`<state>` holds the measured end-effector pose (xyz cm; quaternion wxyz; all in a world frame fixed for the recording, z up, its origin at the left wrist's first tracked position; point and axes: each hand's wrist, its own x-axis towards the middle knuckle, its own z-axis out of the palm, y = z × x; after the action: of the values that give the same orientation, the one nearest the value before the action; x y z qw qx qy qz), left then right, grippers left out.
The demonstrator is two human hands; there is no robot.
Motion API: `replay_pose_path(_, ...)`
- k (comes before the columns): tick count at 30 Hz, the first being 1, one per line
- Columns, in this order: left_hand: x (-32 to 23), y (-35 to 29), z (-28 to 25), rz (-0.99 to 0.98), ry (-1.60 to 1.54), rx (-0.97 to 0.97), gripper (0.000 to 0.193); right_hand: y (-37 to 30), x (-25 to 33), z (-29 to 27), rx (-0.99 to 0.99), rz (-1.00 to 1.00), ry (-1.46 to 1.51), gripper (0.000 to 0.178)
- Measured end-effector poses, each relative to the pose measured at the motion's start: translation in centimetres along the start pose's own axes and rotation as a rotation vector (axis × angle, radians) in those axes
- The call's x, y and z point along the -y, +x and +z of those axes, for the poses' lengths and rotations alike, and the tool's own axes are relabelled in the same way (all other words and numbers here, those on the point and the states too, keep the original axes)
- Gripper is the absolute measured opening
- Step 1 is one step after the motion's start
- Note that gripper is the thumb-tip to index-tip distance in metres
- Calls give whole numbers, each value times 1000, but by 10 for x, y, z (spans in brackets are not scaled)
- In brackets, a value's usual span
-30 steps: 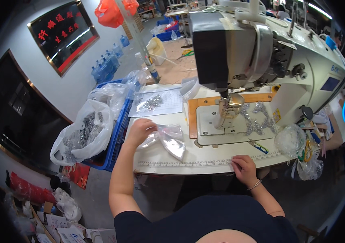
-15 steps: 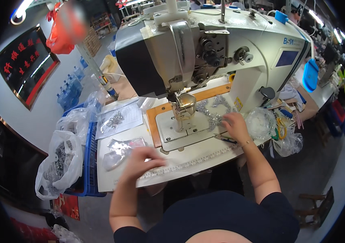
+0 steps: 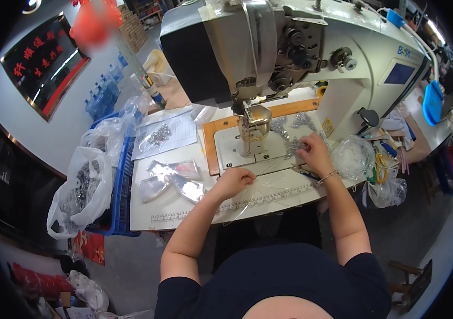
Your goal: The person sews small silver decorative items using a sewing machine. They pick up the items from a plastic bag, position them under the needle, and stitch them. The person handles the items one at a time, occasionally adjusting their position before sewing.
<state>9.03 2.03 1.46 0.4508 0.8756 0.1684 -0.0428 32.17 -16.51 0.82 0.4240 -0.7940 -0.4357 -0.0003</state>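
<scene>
My left hand (image 3: 235,182) is pinched closed in front of the sewing machine's needle plate (image 3: 232,151). Faint edges at its fingertips show a see-through clear plastic piece (image 3: 269,190) spread over the tape ruler (image 3: 285,197). More shiny clear plastic pieces (image 3: 186,187) lie fanned out beside my left forearm. My right hand (image 3: 316,154) rests right of the needle plate, its bent fingertips closed on the edge of a scatter of sparkling silver ornaments (image 3: 278,126). Which ornament they grip is partly hidden. The sewing machine's presser area (image 3: 253,143) stands between and behind my hands.
Small silver parts (image 3: 159,135) lie on a paper sheet (image 3: 181,134) at the left. A blue crate (image 3: 123,186) with a filled white plastic bag (image 3: 80,194) stands beside the table. Right of my right hand are small tools (image 3: 306,171), a clear bag (image 3: 353,158) and scissors (image 3: 380,167).
My left hand has moved right, from near the clear plastic pieces to the front of the needle plate. My right hand stays at the silver ornaments. The whole view has shifted slightly.
</scene>
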Motion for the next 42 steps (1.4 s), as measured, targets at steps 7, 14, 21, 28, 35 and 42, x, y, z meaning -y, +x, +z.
replay_pose_path(7,-35,-53,89,512,596,-348,54,-31,8,-17,-246,82,268,19)
replay_pose_path(14,-46,-22,132,650,496,-569,22,-57,5,-24,-282,135,421,15)
replay_pose_path(21,-54,-17,122,651,491,-525,21,-73,3,-32,-279,124,466,16)
replay_pose_path(28,-55,-9,128,621,350,-547,16,-82,4,-33,-288,93,523,17)
replay_pose_path(35,-53,-10,125,660,99,-664,10,-83,8,-35,-282,101,538,17)
replay_pose_path(42,-50,-13,132,666,310,-660,14,-84,8,-31,-278,108,544,17)
